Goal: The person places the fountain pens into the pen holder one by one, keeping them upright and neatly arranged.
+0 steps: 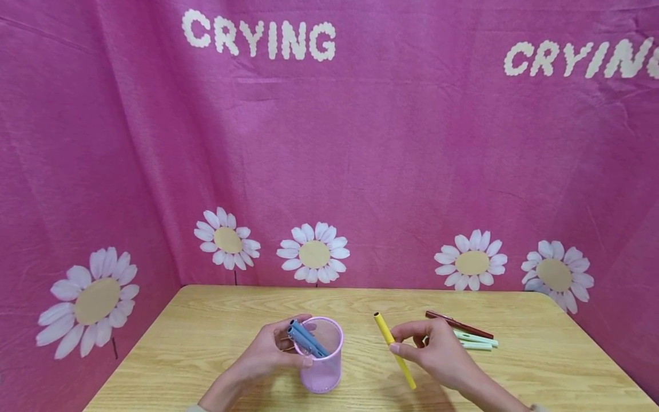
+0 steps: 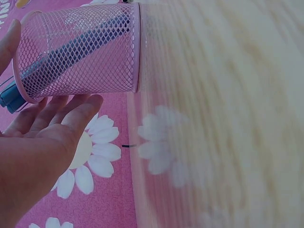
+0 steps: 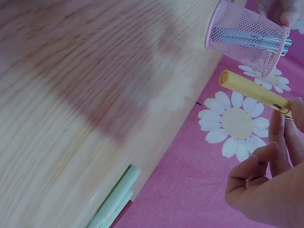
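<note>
- Your right hand (image 1: 437, 349) pinches the yellow pen (image 1: 383, 329) between thumb and forefinger, partway along. With so small a hold, the pen could swivel or slip if an end knocks something.
- Your left hand (image 1: 270, 346) steadies the pink cup (image 1: 321, 377), thumb at the near rim, fingers behind. The cup stands left of the middle of the desk (image 1: 231, 309); it looks light, so it could tip if you bump it while that hold is loose.
- The blue pens (image 1: 309, 340) lean in the cup, their ends poking over the rim beside your left hand. Anything pressed against them could lever them out or jam.
- Toward the desk's right edge, the green pens (image 1: 477, 345) and the dark red pen (image 1: 458, 324) lie just beyond your right hand; a sweep of your knuckles could scatter them.
- Only the head view gives you the full length of the yellow pen, tilted between the cup and the loose pens.
- The left wrist view shows, through the mesh, the blue pens slanting down toward the base; the head view hides most of that.
- The right wrist view shows the yellow pen apart from the cup, but its thumb end is covered and the loose pens are cut off.
</note>
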`<state>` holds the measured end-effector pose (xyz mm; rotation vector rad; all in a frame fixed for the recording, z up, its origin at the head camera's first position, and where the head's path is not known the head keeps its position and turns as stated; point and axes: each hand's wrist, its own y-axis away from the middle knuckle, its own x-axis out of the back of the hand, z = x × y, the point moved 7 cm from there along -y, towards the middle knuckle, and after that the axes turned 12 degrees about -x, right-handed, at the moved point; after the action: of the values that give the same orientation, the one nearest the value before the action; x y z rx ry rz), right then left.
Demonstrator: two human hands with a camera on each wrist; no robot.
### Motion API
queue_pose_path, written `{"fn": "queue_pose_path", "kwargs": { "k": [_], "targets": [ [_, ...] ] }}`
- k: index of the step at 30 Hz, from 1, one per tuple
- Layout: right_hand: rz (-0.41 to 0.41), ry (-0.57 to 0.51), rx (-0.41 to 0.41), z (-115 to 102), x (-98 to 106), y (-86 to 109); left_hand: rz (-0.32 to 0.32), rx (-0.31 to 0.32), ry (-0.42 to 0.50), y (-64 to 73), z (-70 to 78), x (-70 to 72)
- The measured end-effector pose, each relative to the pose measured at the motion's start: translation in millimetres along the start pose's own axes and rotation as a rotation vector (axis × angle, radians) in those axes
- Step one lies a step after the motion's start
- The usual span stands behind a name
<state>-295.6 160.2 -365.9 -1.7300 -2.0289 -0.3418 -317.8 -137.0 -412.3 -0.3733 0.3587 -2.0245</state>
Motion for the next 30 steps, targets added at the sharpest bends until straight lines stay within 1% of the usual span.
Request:
{"fn": "queue_pose_path", "kwargs": {
  "k": [2, 8, 10, 18, 22, 27, 30],
  "targets": [
    [0.002, -0.004, 0.001, -2.7, -1.7, -0.5, -0.002, 0.004, -0.009, -0.2, -0.1, 0.0],
    [0.028, 0.004, 0.029, -10.5, -5.6, -1.8, 0.010, 0.057, -0.027, -0.3, -3.1, 0.1],
    [0.031, 0.001, 0.037, -12.3, -7.2, -2.5, 0.012, 0.064, -0.034, -0.4, -3.5, 0.0],
    [0.007, -0.008, 0.052, -19.2, -12.9, -4.4, 0.008, 0.049, -0.034, -0.8, -2.8, 0.0],
    [0.023, 0.006, 0.032, -22.9, -13.5, -6.1, 0.006, 0.041, -0.024, -0.8, -1.5, 0.4],
    [0.029, -0.020, 0.057, -30.9, -15.9, -9.7, 0.005, 0.026, -0.014, -0.7, -0.3, 0.9],
    [0.026, -0.041, 0.071, -35.3, -18.9, -11.9, 0.007, 0.033, -0.019, -0.9, -1.3, 0.9]
  ]
}}
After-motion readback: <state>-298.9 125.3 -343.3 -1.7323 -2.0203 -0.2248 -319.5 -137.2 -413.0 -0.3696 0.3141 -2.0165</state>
